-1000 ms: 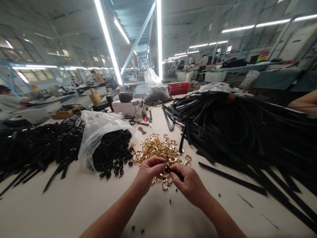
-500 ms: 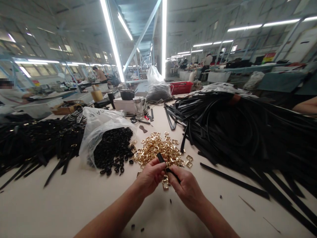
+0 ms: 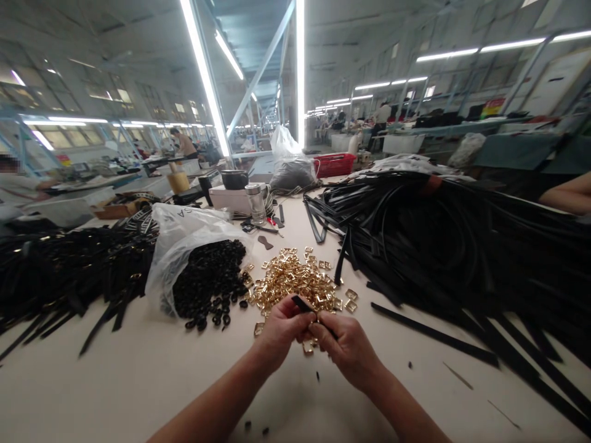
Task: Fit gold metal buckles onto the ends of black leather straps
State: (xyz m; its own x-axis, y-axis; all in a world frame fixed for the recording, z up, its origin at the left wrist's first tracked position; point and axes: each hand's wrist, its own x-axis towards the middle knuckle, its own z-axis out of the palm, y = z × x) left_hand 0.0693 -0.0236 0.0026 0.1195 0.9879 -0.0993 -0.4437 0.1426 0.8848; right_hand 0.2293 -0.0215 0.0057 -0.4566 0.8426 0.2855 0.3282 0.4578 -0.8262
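Both hands meet over the near edge of a pile of gold metal buckles (image 3: 290,277) on the pale table. My left hand (image 3: 284,326) is closed on a black strap (image 3: 303,303), whose end pokes up past the thumb. My right hand (image 3: 346,344) pinches the same strap close beside it, fingertips against the left ones. Whether a buckle sits on the strap between the fingers is hidden. Left of the pile, small black ring-shaped pieces (image 3: 207,280) spill from a clear plastic bag (image 3: 161,246).
A large heap of long black straps (image 3: 443,246) covers the right side. More black straps with gold fittings (image 3: 69,264) lie left. Behind stand a glass jar (image 3: 255,203), a dark bowl (image 3: 234,179) and a red basket (image 3: 333,165). A person's arm (image 3: 570,194) shows at right.
The strap end in my left hand has tipped flatter, toward the left. My right hand has drawn closer to the left, fingers now touching. The whole view has shifted slightly.
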